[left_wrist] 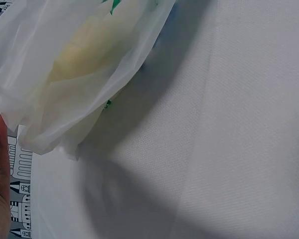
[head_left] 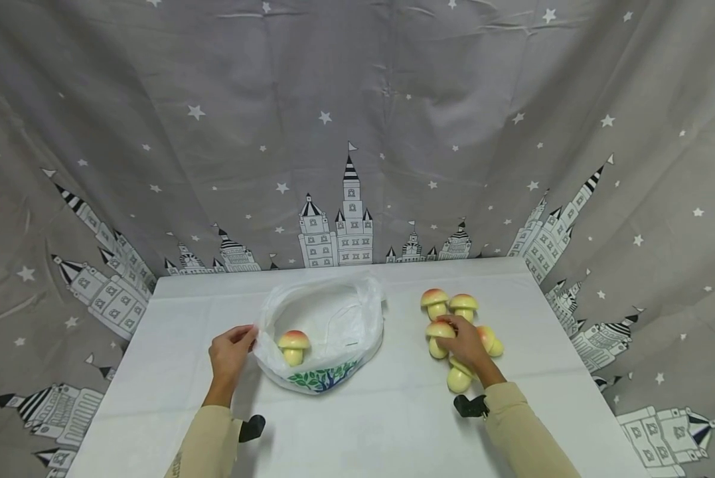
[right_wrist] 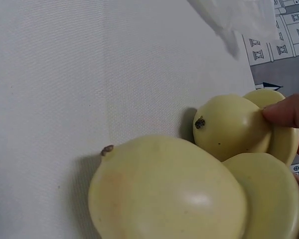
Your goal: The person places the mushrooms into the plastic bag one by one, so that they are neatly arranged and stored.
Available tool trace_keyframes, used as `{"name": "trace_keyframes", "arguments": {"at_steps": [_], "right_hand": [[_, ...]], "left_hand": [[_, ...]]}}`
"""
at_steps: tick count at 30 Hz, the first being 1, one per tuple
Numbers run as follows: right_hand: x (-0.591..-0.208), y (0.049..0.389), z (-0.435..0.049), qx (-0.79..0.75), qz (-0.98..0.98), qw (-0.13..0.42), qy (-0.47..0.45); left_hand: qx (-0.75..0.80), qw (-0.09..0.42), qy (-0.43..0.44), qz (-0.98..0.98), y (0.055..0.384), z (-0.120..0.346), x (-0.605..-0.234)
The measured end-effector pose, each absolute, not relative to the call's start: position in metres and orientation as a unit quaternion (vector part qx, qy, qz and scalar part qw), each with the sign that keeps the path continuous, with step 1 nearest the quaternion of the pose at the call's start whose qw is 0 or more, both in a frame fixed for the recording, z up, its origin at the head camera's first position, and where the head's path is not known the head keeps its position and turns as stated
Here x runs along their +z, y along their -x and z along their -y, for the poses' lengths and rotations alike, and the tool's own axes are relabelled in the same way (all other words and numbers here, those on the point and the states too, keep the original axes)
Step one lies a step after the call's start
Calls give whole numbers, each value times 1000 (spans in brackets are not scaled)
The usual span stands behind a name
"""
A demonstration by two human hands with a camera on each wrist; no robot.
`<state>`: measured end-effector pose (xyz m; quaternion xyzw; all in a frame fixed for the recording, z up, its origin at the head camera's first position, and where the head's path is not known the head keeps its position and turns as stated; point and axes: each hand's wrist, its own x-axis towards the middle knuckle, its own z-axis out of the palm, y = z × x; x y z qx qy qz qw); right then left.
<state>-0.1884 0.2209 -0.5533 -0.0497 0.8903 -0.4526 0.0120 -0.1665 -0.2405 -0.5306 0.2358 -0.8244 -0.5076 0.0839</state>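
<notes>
A white plastic bag (head_left: 366,335) with a green and blue tree print lies with its mouth spread. My left hand (head_left: 228,355) pinches its left rim between thumb and fingers. One toy mushroom (head_left: 293,340) with a red-yellow cap sits inside; through the film in the left wrist view it is a yellow blur. At the right, my right hand (head_left: 467,344) grips a mushroom (head_left: 438,330) at the left of a cluster, thumb on its stem in the right wrist view. A larger-looking mushroom (right_wrist: 164,191) lies in front of it there.
Around the right hand lie more mushrooms: two behind, one mushroom (head_left: 434,302) and another mushroom (head_left: 463,305), one to the right (head_left: 490,340), one in front (head_left: 459,377). The white table (head_left: 357,431) ends at a grey curtain (head_left: 387,133) printed with castles.
</notes>
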Motion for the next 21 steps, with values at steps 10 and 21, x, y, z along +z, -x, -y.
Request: {"name": "trace_keyframes", "arguments": {"at_steps": [10, 21], "right_hand": [[-555, 190, -218, -453, -891, 11, 39], [-542, 198, -207, -478, -876, 13, 53]], "left_hand": [[-506, 92, -237, 824, 163, 239, -528], [-514, 102, -242, 816, 165, 237, -528]]}}
